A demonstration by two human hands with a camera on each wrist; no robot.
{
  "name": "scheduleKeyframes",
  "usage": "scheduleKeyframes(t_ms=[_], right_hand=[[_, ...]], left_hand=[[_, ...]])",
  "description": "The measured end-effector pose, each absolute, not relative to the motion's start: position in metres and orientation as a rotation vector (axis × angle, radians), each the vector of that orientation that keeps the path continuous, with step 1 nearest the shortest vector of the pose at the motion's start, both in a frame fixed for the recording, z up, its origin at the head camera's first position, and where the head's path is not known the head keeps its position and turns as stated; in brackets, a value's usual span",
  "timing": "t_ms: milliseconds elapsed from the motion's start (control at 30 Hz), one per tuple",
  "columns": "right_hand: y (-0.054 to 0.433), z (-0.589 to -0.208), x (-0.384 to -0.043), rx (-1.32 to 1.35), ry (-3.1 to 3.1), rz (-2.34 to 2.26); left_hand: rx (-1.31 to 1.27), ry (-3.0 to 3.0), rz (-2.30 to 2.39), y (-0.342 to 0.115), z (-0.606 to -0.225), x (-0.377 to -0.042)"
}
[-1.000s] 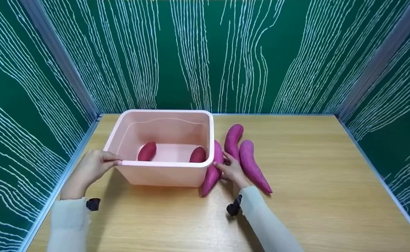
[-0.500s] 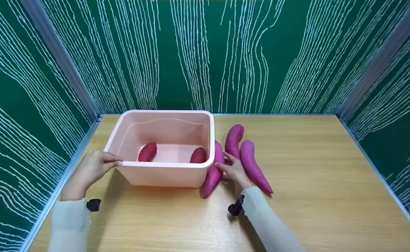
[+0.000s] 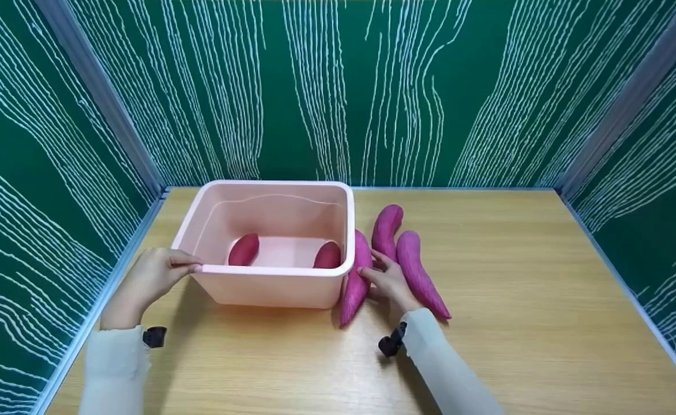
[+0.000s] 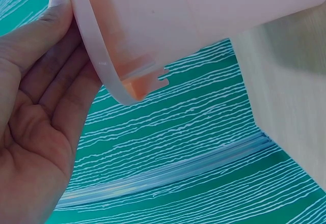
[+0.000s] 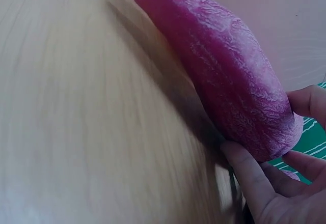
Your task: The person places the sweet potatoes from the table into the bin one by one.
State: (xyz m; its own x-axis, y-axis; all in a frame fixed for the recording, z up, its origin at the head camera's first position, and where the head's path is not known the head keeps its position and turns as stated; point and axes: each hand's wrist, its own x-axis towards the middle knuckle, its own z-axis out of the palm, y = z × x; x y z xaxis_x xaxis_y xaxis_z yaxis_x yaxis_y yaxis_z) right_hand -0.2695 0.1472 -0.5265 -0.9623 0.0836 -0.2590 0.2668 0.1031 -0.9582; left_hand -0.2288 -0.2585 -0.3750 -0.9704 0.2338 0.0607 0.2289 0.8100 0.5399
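Observation:
My left hand (image 3: 150,285) pinches the near left corner of a pink plastic bin (image 3: 274,288); in the left wrist view the thumb lies on the bin's rim (image 4: 97,46), with the fingers below it. Inside the bin lie two dark red sweet potatoes, one at left (image 3: 244,250) and one at right (image 3: 327,255), the latter partly hidden by the front wall. My right hand (image 3: 390,283) holds a long purple sweet potato (image 3: 356,288) beside the bin's right wall. The right wrist view shows thumb and fingers around the thick end of this sweet potato (image 5: 229,66), its shadow on the table.
Two more purple sweet potatoes lie just right of my right hand, one farther back (image 3: 386,230) and one nearer (image 3: 421,276). The wooden table (image 3: 522,300) is bounded by green walls (image 3: 476,69) with white wavy lines and metal corner posts.
My right hand has shifted slightly to the right with the purple sweet potato, whose lower tip now sits a little farther from the bin. My left hand stays on the rim.

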Motion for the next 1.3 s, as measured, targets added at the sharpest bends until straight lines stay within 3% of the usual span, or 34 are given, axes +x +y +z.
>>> scheduleKeyframes(t_ms=[1300], right_hand=[[0.156,-0.514,-0.261,0.413,2.008,-2.092]], left_hand=[[0.392,2.998,0.876,-0.258,-0.376,-0.23]])
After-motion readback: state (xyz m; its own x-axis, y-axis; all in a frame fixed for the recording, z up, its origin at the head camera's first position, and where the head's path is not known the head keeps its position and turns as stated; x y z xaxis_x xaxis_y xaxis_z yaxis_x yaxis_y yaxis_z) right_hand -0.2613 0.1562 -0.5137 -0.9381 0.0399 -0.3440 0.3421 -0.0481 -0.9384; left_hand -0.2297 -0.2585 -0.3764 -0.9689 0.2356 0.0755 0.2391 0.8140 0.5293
